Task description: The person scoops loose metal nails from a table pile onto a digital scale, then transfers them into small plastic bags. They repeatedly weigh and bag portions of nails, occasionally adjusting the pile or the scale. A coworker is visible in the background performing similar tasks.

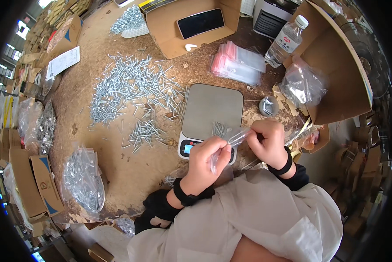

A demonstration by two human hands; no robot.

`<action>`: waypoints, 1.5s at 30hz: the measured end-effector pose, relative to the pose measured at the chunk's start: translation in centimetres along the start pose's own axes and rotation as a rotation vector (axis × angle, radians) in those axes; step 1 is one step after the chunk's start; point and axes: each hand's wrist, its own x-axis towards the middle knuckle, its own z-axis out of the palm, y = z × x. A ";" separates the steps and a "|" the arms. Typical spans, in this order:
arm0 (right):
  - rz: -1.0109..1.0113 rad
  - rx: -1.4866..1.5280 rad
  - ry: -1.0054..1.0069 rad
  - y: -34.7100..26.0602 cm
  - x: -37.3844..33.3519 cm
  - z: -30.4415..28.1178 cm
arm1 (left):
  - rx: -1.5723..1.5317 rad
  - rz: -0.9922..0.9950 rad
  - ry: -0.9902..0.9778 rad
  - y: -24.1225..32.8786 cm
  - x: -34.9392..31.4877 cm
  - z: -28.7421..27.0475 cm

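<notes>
Between my two hands is a small clear plastic bag (pixel 237 136). My left hand (pixel 210 159) pinches one end of it, and my right hand (pixel 268 137) grips the other with curled fingers. They are over the near edge of a digital kitchen scale (pixel 211 102) with a grey plate and a lit display. A few screws (pixel 219 128) show at the plate's near end, beside the bag; whether they lie inside it I cannot tell. Left of the scale, a small heap of screws (pixel 144 133) lies below a much larger spread of screws (pixel 132 85).
A stack of red-edged zip bags (pixel 238 63) lies beyond the scale. To the right are a small cup of screws (pixel 268 106), a water bottle (pixel 287 41) and a cardboard box (pixel 340 65). A phone (pixel 200 23) leans in an open carton. A filled bag (pixel 83 179) sits near left.
</notes>
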 end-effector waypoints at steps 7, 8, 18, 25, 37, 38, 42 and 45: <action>0.023 -0.052 -0.019 1.8 -0.1 -1.1 | 0.571 -0.004 0.018 -0.7 1.7 -1.8; -0.043 -0.050 -0.025 1.8 0.0 -1.4 | 0.673 0.013 0.010 -0.8 2.0 -2.0; -0.309 -0.044 -0.221 2.6 0.7 -0.5 | 0.830 -0.017 -0.233 -0.7 3.6 -1.8; -0.352 -0.058 -0.240 2.5 1.3 0.5 | 0.716 0.009 -0.229 -0.6 3.6 -2.4; -0.377 -0.071 -0.288 2.9 2.3 0.1 | 0.854 0.099 -0.256 -0.7 3.1 -2.1; -0.364 -0.081 -0.288 2.8 2.3 0.1 | 0.864 0.103 -0.251 -0.8 3.0 -2.0; -0.362 -0.156 -0.265 2.4 2.0 0.3 | 0.880 0.082 -0.227 -0.9 2.8 -2.0; -0.400 -0.150 -0.313 2.3 2.5 0.0 | 0.902 0.069 -0.235 -0.7 2.6 -2.0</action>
